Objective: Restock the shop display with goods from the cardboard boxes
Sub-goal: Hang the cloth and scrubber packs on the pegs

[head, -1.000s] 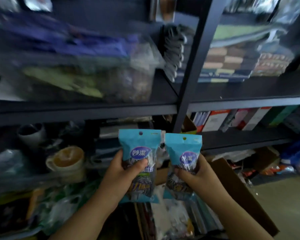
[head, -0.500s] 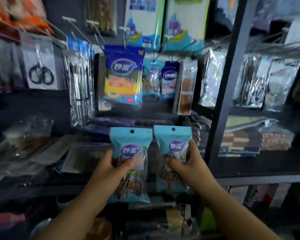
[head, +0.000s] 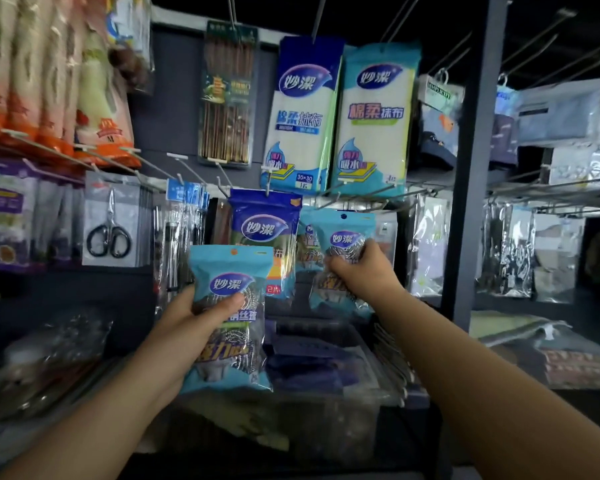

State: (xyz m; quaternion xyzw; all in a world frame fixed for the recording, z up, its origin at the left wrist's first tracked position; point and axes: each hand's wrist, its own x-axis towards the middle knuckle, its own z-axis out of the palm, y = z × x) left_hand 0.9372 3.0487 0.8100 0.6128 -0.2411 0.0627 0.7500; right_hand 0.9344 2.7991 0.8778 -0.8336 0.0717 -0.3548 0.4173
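I hold two light-blue packs of steel wool scourers. My left hand [head: 191,327] grips one scourer pack [head: 231,271] low in front of the shelf. My right hand [head: 361,271] holds the other scourer pack [head: 343,233] raised against the hanging display, its top hole close to the end of a metal peg [head: 347,199]. More of the same packs [head: 307,244] hang just behind it. A dark-blue sponge pack [head: 264,230] hangs to its left. No cardboard box is in view.
Two tall cloth packs [head: 371,116] hang above, boxed chopsticks [head: 227,98] and carded scissors [head: 110,230] further left. A dark upright post [head: 468,168] stands right of my right hand, with silvery bags [head: 506,251] beyond. Clear bins of goods [head: 326,375] sit on the shelf below.
My view has swung up from the lower shelves to the hanging display. My right hand has lifted its pack up to the peg row; my left hand stays lower.
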